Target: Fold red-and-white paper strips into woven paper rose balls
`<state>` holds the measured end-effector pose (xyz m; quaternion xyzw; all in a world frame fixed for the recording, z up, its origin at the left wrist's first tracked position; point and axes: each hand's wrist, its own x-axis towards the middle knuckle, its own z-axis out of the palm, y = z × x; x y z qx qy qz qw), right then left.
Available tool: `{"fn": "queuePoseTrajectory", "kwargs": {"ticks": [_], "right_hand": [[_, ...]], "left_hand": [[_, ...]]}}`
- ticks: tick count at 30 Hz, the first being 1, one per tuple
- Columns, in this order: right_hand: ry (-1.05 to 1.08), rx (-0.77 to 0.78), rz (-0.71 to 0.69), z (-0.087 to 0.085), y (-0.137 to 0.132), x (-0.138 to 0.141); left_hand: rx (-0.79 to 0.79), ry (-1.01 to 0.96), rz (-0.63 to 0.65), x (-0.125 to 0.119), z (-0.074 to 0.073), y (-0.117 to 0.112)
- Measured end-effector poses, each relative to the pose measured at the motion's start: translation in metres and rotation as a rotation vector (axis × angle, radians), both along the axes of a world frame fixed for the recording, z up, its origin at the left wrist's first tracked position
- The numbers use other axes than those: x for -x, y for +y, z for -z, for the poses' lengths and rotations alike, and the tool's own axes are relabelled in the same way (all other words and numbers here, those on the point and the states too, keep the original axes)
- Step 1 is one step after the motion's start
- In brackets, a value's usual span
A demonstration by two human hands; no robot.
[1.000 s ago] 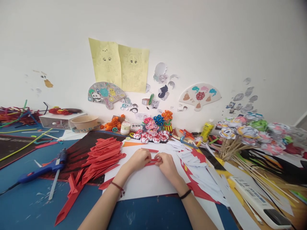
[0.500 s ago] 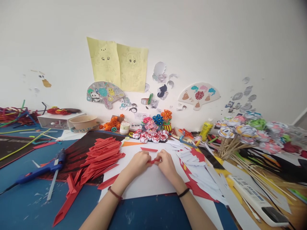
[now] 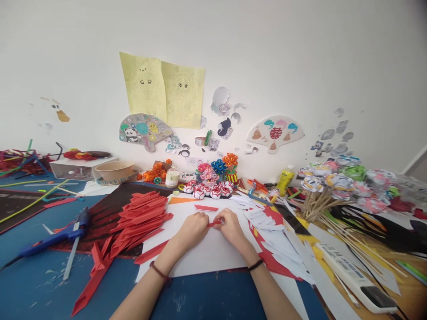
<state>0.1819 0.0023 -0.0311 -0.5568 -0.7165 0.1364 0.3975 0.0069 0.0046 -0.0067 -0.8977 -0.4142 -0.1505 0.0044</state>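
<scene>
Between my two hands is a small strip of folded red paper (image 3: 215,223), held low over a white sheet (image 3: 207,258). My left hand (image 3: 196,227) pinches its left end, with the fingers curled inward. The right end sits between the thumb and fingers of my right hand (image 3: 228,224). Just beyond my fingertips, another folded red paper piece (image 3: 206,208) lies flat on the sheet. A big heap of folded red paper pieces (image 3: 143,220) is left of my left hand. Folded white paper pieces (image 3: 267,226) lie right of my right hand.
A blue glue gun (image 3: 63,238) rests at the left. Paper flowers (image 3: 210,189) and a glue bottle (image 3: 285,180) stand along the wall. Paper flowers on sticks (image 3: 340,182) and a white power strip (image 3: 355,278) are at the right.
My right hand's fingers have shifted slightly on the red paper strip, and my left fingers are curled a little more. The whole view has moved slightly.
</scene>
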Motion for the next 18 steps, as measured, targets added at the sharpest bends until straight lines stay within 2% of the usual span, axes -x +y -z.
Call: {"fn": "queuePoseTrajectory", "kwargs": {"ticks": [2, 4, 8, 10, 13, 18], "right_hand": [[0.045, -0.018, -0.009, -0.006, -0.002, -0.001], [0.174, -0.013, -0.033, -0.014, -0.004, -0.002], [0.645, 0.048, -0.156, -0.03, -0.011, 0.002], [0.778, 0.071, -0.194, -0.034, -0.014, 0.007], [0.808, 0.05, -0.184, -0.035, -0.018, 0.013], [0.714, -0.043, -0.009, -0.035, -0.022, 0.013]], "left_hand": [[-0.005, -0.017, 0.001, 0.002, -0.003, -0.002], [0.008, -0.117, 0.006, 0.004, -0.007, -0.002], [0.117, -0.524, 0.016, 0.004, -0.01, -0.001], [0.175, -0.671, 0.046, 0.002, -0.009, -0.002], [0.242, -0.79, 0.108, -0.003, -0.007, -0.004], [0.296, -0.799, 0.136, -0.008, -0.008, -0.008]]}}
